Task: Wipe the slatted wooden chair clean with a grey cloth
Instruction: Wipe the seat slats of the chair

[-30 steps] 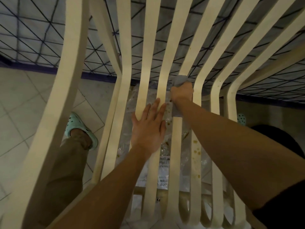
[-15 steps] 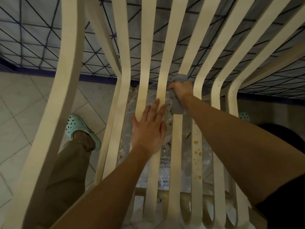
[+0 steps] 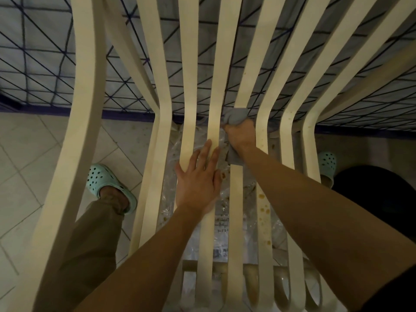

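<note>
**Fig. Slatted chair with one bracing grip and one wiping grip**

The slatted wooden chair (image 3: pixel 188 64) fills my view, its curved pale slats with open gaps standing on the tiled floor (image 3: pixel 27 176). I judge it stiff but light enough to slide when pushed, so it wants bracing rather than lifting. My left grip (image 3: pixel 198 183) lies flat, fingers straight, across two middle slats. My right grip (image 3: pixel 240 136) is closed round the grey cloth (image 3: pixel 236 115), wrapped about one slat at the bend between seat and back. The cloth looks soft and bunches readily, so I judge a full-fist hold suits it. Brown spots (image 3: pixel 262 209) mark the neighbouring slat to the right.
</note>
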`<action>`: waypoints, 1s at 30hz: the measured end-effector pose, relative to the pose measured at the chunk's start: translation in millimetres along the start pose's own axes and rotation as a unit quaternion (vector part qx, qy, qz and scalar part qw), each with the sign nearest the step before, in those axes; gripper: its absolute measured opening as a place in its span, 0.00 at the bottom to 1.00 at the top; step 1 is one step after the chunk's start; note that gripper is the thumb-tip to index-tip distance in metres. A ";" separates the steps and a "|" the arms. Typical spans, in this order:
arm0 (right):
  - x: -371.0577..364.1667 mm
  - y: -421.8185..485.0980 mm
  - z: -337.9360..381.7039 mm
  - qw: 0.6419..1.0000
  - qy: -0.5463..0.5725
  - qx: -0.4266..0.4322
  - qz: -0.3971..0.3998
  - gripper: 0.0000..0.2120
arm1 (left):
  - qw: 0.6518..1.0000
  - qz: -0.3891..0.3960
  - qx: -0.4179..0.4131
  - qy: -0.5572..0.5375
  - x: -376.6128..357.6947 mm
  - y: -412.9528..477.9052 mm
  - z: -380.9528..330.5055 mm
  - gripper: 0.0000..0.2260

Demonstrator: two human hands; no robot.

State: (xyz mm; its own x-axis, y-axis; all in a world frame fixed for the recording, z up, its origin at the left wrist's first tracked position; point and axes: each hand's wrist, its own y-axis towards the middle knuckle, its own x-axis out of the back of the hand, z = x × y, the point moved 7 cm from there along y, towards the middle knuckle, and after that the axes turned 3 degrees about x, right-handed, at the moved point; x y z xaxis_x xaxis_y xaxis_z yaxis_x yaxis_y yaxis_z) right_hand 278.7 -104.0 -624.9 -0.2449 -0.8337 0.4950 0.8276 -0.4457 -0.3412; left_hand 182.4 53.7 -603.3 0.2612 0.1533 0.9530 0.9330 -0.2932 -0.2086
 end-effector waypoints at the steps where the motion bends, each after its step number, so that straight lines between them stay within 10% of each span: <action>1: 0.6 -3.2 -1.0 1.000 -0.003 0.000 -0.006 0.13 | 1.000 -0.001 0.000 -0.001 0.3 -0.1 -0.4 0.25; 10: -0.7 -32.6 -7.7 0.991 -0.129 0.034 -0.008 0.25 | 1.000 -0.002 -0.004 -0.004 1.9 -0.8 0.4 0.25; 17: -6.3 -80.3 -8.3 0.917 -0.385 0.105 0.002 0.37 | 1.000 0.003 -0.006 0.015 2.1 -2.4 -1.1 0.24; 30: -3.1 -153.8 -27.4 0.916 -0.383 0.113 0.041 0.43 | 1.000 -0.003 -0.010 0.013 -5.1 -49.3 4.0 0.24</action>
State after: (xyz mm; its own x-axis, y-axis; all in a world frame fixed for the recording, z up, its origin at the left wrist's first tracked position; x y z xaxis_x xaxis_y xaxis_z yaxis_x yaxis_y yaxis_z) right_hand 138.3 -41.8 -595.9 0.1774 -0.3486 0.9203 0.9318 -0.2413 -0.2710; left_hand 136.0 71.1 -598.7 0.2484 0.1317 0.9597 0.9295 -0.3114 -0.1978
